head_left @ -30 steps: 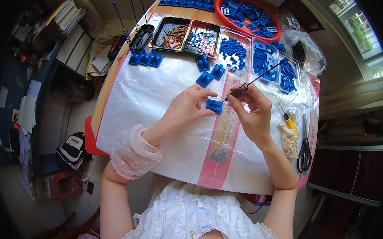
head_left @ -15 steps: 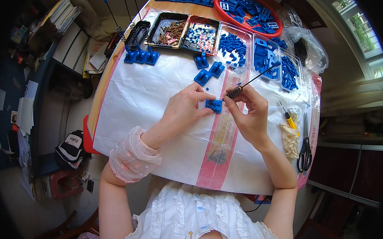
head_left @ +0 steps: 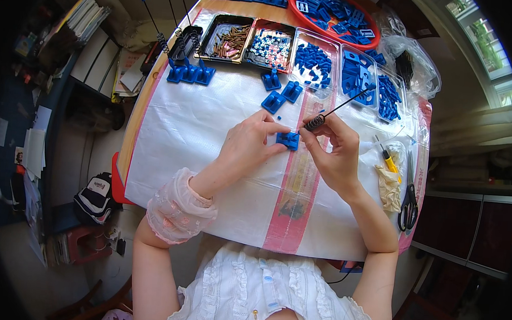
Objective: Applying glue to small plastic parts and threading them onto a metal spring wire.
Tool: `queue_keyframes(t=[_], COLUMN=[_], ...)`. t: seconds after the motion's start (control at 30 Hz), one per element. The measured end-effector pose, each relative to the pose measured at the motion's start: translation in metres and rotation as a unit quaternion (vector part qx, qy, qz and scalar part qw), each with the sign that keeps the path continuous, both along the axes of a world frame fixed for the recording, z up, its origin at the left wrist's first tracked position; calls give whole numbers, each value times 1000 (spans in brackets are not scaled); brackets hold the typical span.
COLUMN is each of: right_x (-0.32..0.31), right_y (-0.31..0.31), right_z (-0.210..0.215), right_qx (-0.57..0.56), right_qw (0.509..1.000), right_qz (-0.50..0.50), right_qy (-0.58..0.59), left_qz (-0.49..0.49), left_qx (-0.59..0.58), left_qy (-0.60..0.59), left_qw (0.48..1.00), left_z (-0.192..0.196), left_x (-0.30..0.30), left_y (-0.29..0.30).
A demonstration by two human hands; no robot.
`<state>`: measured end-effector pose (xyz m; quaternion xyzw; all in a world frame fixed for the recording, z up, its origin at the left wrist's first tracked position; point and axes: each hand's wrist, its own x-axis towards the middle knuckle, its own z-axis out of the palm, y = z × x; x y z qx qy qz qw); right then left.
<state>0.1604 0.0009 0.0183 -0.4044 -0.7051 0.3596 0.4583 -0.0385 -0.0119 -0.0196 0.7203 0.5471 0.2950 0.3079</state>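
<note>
A small blue plastic block [head_left: 288, 141] lies on the white sheet at the middle of the table. My left hand [head_left: 252, 138] pinches its left side between thumb and fingers. In my right hand [head_left: 333, 142] is a black spring with a long straight rod [head_left: 316, 122], gripped near its coiled end; the rod slants up to the right. The lower tip of the spring is at the block's right edge, and my fingertips hide whether it is inserted. Just beyond, blue assembled pieces [head_left: 273, 102] lie in a loose group.
Trays of brass-coloured screws [head_left: 232, 41], small nuts and blue parts [head_left: 313, 61] line the far side, with a red basin [head_left: 373, 41] behind. Finished-looking pieces with upright spring rods [head_left: 191, 74] stand far left. Black scissors [head_left: 408, 208] and a yellow-handled tool [head_left: 391, 162] lie at right.
Almost nothing differs. The whole view has shifted very slightly, and both hands keep the same hold on the block and the spring.
</note>
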Motion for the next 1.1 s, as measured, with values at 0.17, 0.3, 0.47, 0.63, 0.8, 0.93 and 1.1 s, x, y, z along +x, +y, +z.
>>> queue_keyframes(t=[0.17,0.3,0.47,0.63,0.8,0.93,1.1], right_x=[1,-1,-1,-1,-1,-1,-2], right_y=[0,0,0,0,1,1,1], right_z=[0,2,1,1,-1,-1,-2], right_qx=[43,60,61,60,58,55,61], right_qw=[999,998,998,998,998,998,997], right_qz=[4,6,6,10,13,14,14], right_qy=[-24,-31,-34,-30,-33,-29,-36], left_qz=[2,2,-2,-2,1,0,0], left_qx=[-4,-9,-2,9,12,12,7], left_qy=[1,1,-5,-4,-7,-2,3], left_qw=[1000,1000,1000,1000,1000,1000,1000], left_z=[2,3,1,0,-1,0,0], left_x=[1,0,0,0,0,0,1], left_y=[0,0,0,0,0,0,0])
